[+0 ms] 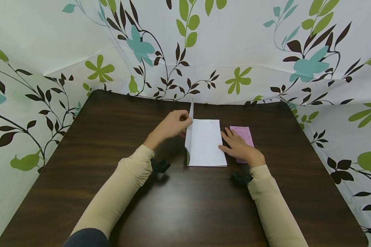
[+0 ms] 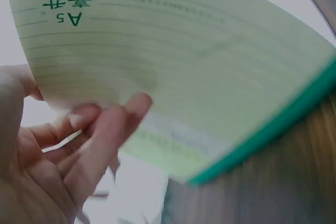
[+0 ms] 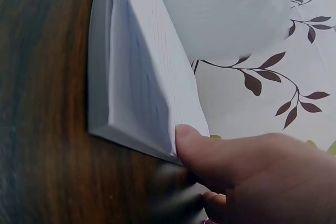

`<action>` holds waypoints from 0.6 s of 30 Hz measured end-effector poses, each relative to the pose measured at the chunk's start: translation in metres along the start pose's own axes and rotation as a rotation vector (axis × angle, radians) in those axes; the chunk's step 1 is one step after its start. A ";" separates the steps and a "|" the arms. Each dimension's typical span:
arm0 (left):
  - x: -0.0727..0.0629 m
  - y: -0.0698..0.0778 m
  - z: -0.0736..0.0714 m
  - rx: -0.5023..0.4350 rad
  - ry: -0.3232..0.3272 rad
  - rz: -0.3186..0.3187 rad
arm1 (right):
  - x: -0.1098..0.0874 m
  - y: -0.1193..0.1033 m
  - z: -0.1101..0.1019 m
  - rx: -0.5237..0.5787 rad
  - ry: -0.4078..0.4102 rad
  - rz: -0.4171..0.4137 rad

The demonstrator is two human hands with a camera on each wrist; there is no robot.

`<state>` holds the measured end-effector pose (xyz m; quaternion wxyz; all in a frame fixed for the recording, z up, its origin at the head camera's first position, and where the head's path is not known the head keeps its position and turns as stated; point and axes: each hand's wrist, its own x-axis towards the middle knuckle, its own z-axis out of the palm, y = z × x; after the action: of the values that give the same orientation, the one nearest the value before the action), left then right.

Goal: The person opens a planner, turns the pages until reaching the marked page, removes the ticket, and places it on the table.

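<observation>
A notebook (image 1: 208,142) with white ruled pages lies open on the table. My left hand (image 1: 174,122) holds its raised front cover (image 2: 173,72) near the edge, with the fingertips on the outer face. That cover is pale green with printed lines, "A5" lettering and a green spine strip (image 2: 273,129). At the notebook's right side, my right hand (image 1: 239,145) lies with fingers spread. Its thumb (image 3: 191,142) touches the edge of the ruled pages (image 3: 157,51), some of which stand slightly lifted. Beneath the right hand is a pink sheet or pad (image 1: 243,133), partly covered.
The dark brown wooden table (image 1: 173,206) carries everything. A white curtain (image 1: 216,51) with leaf and flower prints hangs along its back and sides. Dark wrist devices (image 1: 160,166) sit at both wrists, close above the tabletop.
</observation>
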<state>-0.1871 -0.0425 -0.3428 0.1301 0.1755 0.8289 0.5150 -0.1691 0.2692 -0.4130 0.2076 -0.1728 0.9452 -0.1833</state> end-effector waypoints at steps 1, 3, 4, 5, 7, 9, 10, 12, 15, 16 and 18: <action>0.006 0.006 0.007 0.033 -0.022 -0.008 | 0.001 0.001 0.001 -0.002 0.002 0.001; 0.016 0.015 0.023 0.113 -0.055 -0.026 | 0.001 0.002 0.003 -0.001 0.002 0.005; 0.021 0.018 0.031 0.161 -0.066 -0.034 | 0.001 0.002 0.003 0.001 0.000 0.009; 0.026 0.021 0.039 0.205 -0.073 -0.043 | 0.001 0.002 0.003 -0.001 -0.003 0.013; 0.034 0.027 0.054 0.297 -0.084 -0.064 | 0.001 0.004 0.003 -0.007 -0.003 0.016; 0.042 0.030 0.069 0.392 -0.098 -0.084 | 0.000 0.005 0.001 0.000 -0.004 0.017; 0.045 0.031 0.076 0.433 -0.109 -0.094 | 0.000 0.005 0.001 -0.001 -0.004 0.016; 0.052 0.032 0.089 0.515 -0.129 -0.113 | -0.001 0.007 0.000 -0.001 -0.004 0.010; 0.058 0.030 0.104 0.609 -0.143 -0.138 | -0.001 0.009 -0.003 0.032 0.003 0.003; 0.060 0.030 0.109 0.630 -0.131 -0.139 | -0.002 0.010 -0.005 0.055 0.015 -0.005; 0.062 0.028 0.118 0.678 -0.093 -0.129 | -0.003 0.012 -0.010 0.121 0.054 -0.029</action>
<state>-0.1920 0.0906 -0.3714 0.1342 0.1793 0.9554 0.1926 -0.1744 0.2837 -0.4086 0.1892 -0.1686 0.9352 -0.2475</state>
